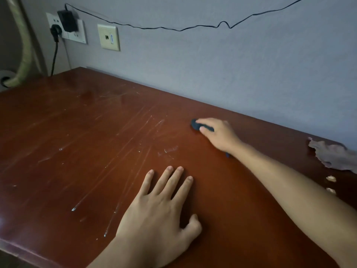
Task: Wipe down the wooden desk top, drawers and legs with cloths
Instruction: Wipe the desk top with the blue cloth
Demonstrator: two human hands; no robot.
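Gripping a small dark object [196, 125] against the scratched wooden desk top [81, 144], the right hand [218, 133] reaches toward the wall while the left hand [160, 215] lies flat, fingers spread, and a crumpled cloth [332, 155] sits at the far right edge.

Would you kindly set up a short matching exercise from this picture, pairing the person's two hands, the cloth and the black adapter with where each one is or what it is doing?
Things:
1. left hand
2. right hand
3. cloth
4. black adapter

States or places:
A. plugged into a wall socket
B. lying crumpled at the desk's right edge
C. resting flat on the desk top, fingers spread
D. gripping a small dark object near the wall

Pairs: 1-C, 2-D, 3-B, 4-A
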